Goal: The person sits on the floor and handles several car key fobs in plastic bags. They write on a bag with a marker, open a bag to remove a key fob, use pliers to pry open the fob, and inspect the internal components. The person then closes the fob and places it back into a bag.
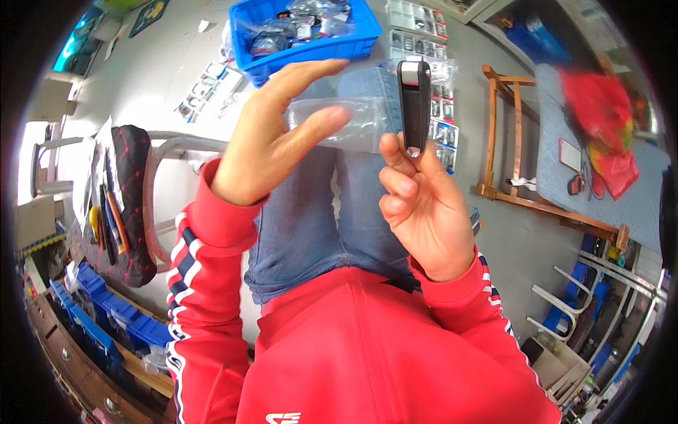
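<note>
My right hand (427, 205) pinches the lower end of a slim black device (414, 106) with a silver metal piece at its top; the exact kind is unclear. It is held upright above my right leg. My left hand (272, 127) is raised to its left, thumb and fingers apart, with nothing visible between them. Beside the left thumb, a clear plastic bag (360, 127) lies across my thighs in blue jeans (304, 212). Whether the left hand touches the bag cannot be made out.
Ahead stands a blue crate (311, 56) of bagged parts. Compartment boxes (418, 44) sit right of it, with another small-parts tray (208, 88) at left. A chair (127, 205) holding tools is at left; a wooden-framed chair (494, 141) with a blue cushion is at right.
</note>
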{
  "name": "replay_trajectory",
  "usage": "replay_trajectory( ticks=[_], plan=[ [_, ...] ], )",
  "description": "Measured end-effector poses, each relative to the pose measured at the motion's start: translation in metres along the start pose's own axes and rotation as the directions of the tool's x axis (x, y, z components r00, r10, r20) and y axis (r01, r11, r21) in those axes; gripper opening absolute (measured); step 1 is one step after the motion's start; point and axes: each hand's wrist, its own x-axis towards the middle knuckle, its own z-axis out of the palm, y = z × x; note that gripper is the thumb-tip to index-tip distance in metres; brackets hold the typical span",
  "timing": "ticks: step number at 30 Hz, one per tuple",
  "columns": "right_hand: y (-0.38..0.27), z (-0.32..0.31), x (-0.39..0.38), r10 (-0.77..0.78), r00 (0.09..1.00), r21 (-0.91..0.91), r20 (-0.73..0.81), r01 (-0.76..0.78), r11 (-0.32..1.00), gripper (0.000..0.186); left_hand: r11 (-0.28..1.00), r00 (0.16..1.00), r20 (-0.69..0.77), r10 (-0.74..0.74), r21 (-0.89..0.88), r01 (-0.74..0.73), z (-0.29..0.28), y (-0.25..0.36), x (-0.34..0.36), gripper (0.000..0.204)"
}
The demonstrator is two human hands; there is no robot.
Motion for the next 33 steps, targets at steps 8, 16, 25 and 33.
replay_trajectory(
  ticks=[8, 16, 25, 33],
  plan=[
    [0.034, 0.004, -0.009, 0.022, 0.997, -0.3, -0.068, -0.042, 0.953, 0.028, 0.404, 0.967, 0.108, -0.23, -0.894, 0.196, 0.05, 0.03, -0.014, 0.061],
    [0.011, 0.023, 0.004, -0.403, 0.507, -0.643, 0.762, 0.527, -0.555, 0.031, -0.216, 0.967, 0.094, -0.236, -0.976, 0.042, 0.06, 0.009, -0.026, 0.045],
    [0.007, 0.061, 0.029, -0.191, 0.835, -0.58, 0.516, 0.176, -0.796, 0.025, -0.166, 0.835, 0.179, -0.521, -0.98, 0.106, 0.088, 0.062, -0.039, 0.073],
    [-0.004, 0.014, 0.031, -0.506, 0.584, -0.772, 0.635, 0.452, -0.447, 0.029, -0.211, 0.867, 0.047, -0.496, -0.975, -0.068, 0.067, 0.039, -0.04, 0.055]
  ],
)
